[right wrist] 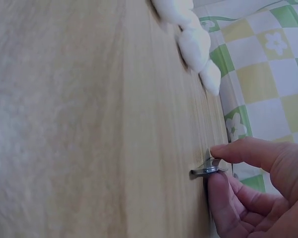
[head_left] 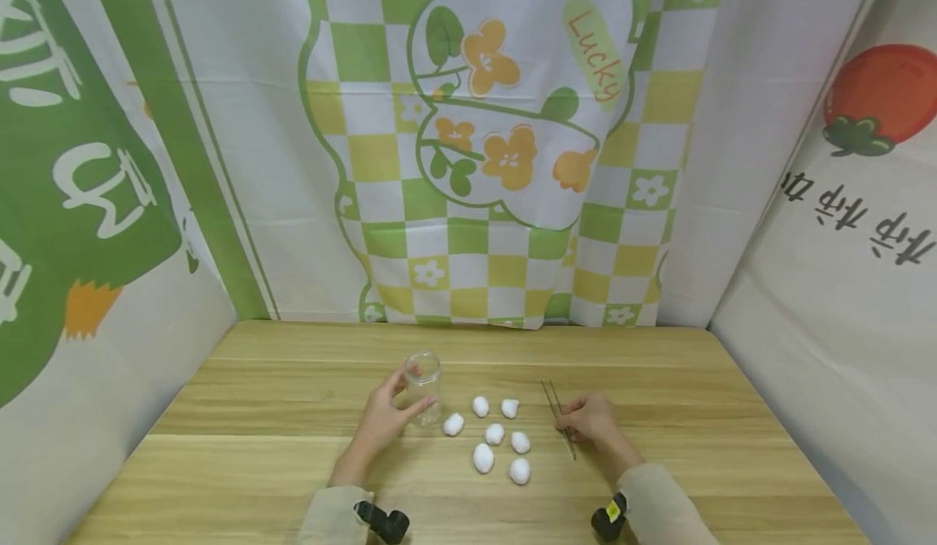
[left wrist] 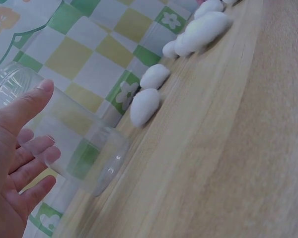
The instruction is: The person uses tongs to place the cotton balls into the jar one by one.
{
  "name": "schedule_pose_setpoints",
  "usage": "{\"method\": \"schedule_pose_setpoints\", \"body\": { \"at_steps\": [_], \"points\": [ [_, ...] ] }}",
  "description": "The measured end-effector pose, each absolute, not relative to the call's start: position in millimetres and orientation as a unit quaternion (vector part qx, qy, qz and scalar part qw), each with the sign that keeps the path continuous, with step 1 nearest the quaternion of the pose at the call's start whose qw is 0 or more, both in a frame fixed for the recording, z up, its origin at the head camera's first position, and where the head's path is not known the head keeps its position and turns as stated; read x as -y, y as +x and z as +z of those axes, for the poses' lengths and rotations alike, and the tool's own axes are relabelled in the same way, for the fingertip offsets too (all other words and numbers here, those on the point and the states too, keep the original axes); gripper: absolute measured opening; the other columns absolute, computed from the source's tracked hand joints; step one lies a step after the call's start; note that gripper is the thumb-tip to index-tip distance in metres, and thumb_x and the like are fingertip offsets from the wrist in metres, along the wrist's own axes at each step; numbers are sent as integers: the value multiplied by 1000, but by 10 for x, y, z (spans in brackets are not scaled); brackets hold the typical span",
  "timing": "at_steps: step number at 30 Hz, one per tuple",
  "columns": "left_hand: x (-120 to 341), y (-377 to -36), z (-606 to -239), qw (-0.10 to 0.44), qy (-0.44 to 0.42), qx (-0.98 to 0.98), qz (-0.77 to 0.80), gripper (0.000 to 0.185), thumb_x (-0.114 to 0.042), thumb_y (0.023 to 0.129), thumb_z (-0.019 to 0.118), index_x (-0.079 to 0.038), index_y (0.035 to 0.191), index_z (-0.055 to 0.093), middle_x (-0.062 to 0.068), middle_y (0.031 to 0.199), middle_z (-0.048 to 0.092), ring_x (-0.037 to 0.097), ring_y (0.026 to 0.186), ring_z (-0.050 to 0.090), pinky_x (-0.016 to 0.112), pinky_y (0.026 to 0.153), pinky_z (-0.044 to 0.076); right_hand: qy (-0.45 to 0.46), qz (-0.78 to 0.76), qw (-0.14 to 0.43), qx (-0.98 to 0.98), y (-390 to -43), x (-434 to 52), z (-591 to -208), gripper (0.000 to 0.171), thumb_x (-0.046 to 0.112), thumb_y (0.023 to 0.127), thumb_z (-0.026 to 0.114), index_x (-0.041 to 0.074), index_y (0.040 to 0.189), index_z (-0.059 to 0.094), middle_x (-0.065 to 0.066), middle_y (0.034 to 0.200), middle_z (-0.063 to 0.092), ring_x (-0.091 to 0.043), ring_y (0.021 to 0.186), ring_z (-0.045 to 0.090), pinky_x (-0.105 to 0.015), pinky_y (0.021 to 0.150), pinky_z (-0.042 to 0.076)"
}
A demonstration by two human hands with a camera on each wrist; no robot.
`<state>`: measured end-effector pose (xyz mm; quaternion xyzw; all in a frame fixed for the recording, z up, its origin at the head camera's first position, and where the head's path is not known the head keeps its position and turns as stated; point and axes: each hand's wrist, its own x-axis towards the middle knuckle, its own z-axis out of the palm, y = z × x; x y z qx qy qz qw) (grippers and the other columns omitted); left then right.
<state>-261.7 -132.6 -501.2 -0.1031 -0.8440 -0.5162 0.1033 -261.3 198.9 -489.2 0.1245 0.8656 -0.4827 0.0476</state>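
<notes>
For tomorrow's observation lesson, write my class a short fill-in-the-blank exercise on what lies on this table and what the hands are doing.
1. The left hand is around a clear glass ____, which is empty.
2. The right hand pinches a pair of metal ____.
3. Between the hands lie ____ white cotton balls.
4. Everything rests on a ____ table.

Missing words: jar; tweezers; seven; wooden

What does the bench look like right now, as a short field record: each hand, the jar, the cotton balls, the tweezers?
left hand: fingers round the jar, lightly
right hand: pinches the tweezers
jar: clear, upright, no lid, nothing inside
cotton balls: seven, white, loose on the table between the hands
tweezers: metal, lying on the table, tips pointing away from the person
table: light wood
</notes>
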Motion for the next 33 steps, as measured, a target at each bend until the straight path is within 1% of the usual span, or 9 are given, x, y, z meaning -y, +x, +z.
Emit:
{"method": "schedule_pose_setpoints", "body": {
  "at_steps": [5, 10, 16, 22, 28, 31, 33],
  "points": [
    [1326, -2610, -5010, 104, -103, 842, -519, 64, -22, 82, 76, -1, 135, 50, 20, 134, 59, 41, 127, 54, 54, 112, 43, 124, -465, 43, -875, -2618, -1984, -4895, 15, -3, 68, 76, -7, 80, 67, -7, 63, 65, -8, 48, 56, -19, 46, 55],
    [1324, -2600, -5007, 94, -96, 839, -527, 62, -22, 81, 77, -1, 134, 52, 19, 136, 58, 39, 129, 53, 54, 113, 42, 119, -451, 42, -884, -2614, -1994, -4894, 14, 0, 68, 74, -6, 79, 68, -7, 62, 65, -8, 48, 56, -18, 46, 53],
    [1330, -2593, -5000, 95, -96, 838, -529, 61, -23, 81, 77, -1, 133, 52, 18, 136, 58, 39, 129, 53, 55, 112, 42, 102, -432, 42, -895, -2622, -2019, -4906, 12, 4, 72, 73, -4, 78, 67, -5, 64, 64, -8, 50, 55, -18, 45, 51],
    [1334, -2589, -4998, 94, -95, 837, -530, 62, -23, 81, 77, 0, 133, 52, 19, 137, 57, 40, 129, 52, 56, 112, 42, 103, -456, 33, -883, -2637, -2034, -4905, 11, 4, 70, 70, -4, 78, 68, -3, 64, 63, -7, 50, 52, -17, 44, 46],
    [1333, -2589, -5001, 95, -95, 839, -527, 63, -23, 81, 77, 0, 134, 51, 20, 139, 56, 40, 130, 52, 56, 113, 41, 87, -488, 33, -868, -2642, -2050, -4897, 17, 2, 73, 68, -8, 87, 68, -7, 69, 67, -9, 56, 55, -18, 48, 48],
    [1333, -2589, -5001, 94, -95, 839, -528, 63, -23, 81, 77, 0, 134, 51, 20, 139, 56, 40, 130, 52, 56, 113, 41, 63, -508, 42, -858, -2636, -2068, -4896, 23, 0, 76, 66, -13, 95, 68, -12, 71, 69, -10, 55, 58, -20, 49, 50],
    [1332, -2586, -4998, 93, -95, 838, -530, 63, -23, 81, 77, 0, 134, 51, 20, 139, 55, 40, 130, 51, 56, 113, 41, 49, -528, 58, -846, -2632, -2080, -4900, 25, -3, 80, 64, -16, 102, 65, -13, 72, 68, -11, 55, 58, -21, 50, 52]
  ]
}}
